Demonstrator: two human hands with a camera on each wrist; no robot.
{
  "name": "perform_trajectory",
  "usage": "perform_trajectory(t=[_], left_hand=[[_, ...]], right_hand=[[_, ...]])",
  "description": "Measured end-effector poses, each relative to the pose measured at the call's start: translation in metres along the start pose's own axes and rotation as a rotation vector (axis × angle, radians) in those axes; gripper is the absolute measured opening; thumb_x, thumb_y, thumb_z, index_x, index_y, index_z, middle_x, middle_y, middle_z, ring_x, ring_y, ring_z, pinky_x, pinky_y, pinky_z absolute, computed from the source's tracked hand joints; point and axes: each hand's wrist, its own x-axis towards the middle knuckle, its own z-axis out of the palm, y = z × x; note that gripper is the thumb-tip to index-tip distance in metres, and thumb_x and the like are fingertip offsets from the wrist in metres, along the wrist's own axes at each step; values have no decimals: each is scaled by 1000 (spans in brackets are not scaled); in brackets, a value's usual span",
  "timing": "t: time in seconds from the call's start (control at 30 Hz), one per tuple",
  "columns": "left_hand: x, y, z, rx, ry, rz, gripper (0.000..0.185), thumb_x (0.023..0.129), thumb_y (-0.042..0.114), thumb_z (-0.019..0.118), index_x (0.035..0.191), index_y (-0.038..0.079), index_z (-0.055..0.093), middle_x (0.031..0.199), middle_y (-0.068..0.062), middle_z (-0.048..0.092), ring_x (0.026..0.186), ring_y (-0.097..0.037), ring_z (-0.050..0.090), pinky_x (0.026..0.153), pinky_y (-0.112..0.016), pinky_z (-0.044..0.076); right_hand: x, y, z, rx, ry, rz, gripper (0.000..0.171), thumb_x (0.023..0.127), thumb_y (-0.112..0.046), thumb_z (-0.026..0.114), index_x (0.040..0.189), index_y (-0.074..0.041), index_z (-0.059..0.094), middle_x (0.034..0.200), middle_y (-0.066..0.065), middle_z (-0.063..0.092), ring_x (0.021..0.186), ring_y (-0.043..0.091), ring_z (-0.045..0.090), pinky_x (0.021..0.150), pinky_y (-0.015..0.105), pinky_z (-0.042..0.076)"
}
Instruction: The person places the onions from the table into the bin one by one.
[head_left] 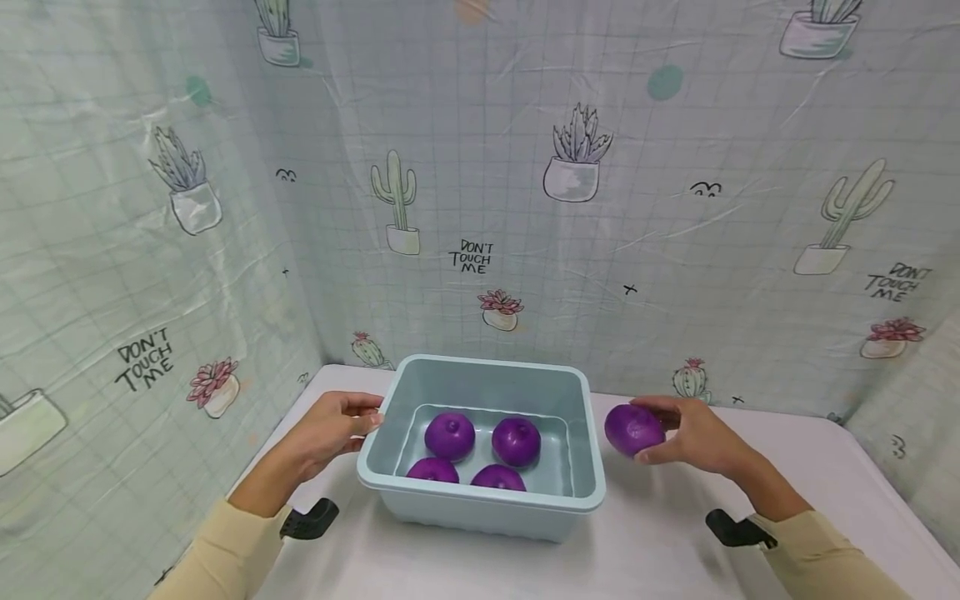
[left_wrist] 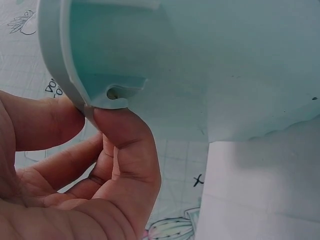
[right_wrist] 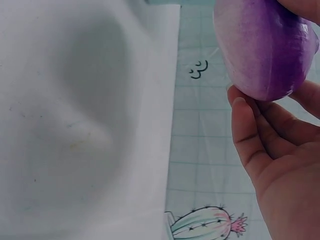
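Observation:
A pale blue plastic tub stands on a white table and holds several round purple fruits. My left hand grips the tub's left rim, thumb and fingers pinching the edge. To the right of the tub, my right hand holds another purple fruit above the table, fingers curled round it. The right wrist view shows that fruit close up in the fingers.
A cactus-print curtain hangs close behind and on both sides of the table. The table's far edge meets the curtain. Black wrist mounts sit on both sleeves.

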Motion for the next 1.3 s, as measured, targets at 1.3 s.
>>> perform_trajectory(t=[1.3], left_hand=[[-4,-3,-2,-12,-11,32,41,103,6,61,141,-9,56,118,-17,67,98,-21,67,86,-39,62]], right_hand=[[2,-37,-31,-51,-34,-113,75,74,-25,93,136,3,63,126,19,70,111,30,69,82,22,59]])
